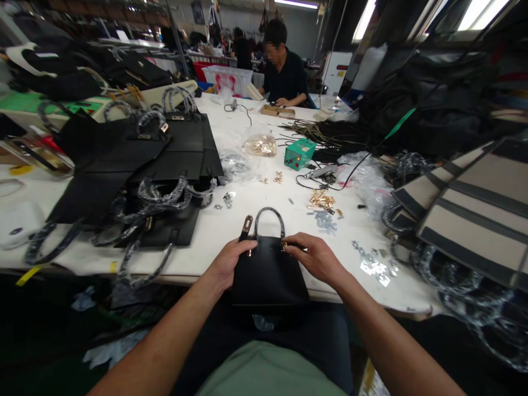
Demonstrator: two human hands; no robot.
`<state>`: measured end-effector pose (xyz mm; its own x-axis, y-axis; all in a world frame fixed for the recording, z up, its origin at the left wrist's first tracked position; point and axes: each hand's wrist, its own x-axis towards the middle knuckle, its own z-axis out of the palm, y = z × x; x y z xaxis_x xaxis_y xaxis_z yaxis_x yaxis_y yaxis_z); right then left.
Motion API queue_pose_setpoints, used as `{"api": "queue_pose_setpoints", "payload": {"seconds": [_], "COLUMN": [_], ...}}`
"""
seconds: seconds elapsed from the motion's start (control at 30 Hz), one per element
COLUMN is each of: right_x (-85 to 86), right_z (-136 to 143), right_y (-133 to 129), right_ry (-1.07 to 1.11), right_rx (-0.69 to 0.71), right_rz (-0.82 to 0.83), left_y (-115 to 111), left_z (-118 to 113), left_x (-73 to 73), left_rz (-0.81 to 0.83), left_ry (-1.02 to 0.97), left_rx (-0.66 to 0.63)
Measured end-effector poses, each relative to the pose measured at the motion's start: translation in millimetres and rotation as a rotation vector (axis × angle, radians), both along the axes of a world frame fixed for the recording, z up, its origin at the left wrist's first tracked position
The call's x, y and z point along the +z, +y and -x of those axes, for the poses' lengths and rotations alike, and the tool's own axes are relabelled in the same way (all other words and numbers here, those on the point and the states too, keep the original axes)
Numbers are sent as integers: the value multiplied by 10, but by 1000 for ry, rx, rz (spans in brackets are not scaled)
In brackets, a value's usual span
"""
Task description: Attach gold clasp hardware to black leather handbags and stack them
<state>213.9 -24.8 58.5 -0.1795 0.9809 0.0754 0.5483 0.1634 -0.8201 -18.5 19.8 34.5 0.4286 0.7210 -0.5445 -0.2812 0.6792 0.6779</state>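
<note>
A black handbag panel (270, 278) leans on the table's front edge before me, with a plastic-wrapped handle (269, 209) arching from its top. My left hand (226, 264) is closed on the panel's upper left side, thumb in front near the handle's base. Close to that thumb, a dark strap with a gold metal plate (247, 224) sticks up. At the right base of the handle, my right hand (315, 256) pinches a small gold metal fitting (284, 247). Its fingertips partly cover the fitting.
Black bag panels (115, 165) with wrapped handles are piled at left. Beige-and-black panels (478, 214) lie at right. Gold fittings (322, 199) and silver plates (373, 264) are scattered about. A green box (300, 154) stands near a cabled tool (319, 171). A co-worker (284, 71) sits opposite.
</note>
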Motion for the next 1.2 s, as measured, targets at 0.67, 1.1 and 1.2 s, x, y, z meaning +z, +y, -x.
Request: {"api": "queue_pose_setpoints", "payload": {"seconds": [0.67, 1.1, 1.2], "right_x": [90, -149, -200], "right_z": [-115, 133, 235], "right_y": [211, 109, 153], "right_ry": [-76, 169, 85], "right_rx": [84, -83, -35], "right_rz": [259, 226, 132], "left_y": [35, 90, 87], "left_z": [50, 76, 73], "left_x": [-165, -170, -183], "left_rz": [276, 308, 296], "left_ry": [-285, -303, -319], "left_rx": [-49, -46, -57]}}
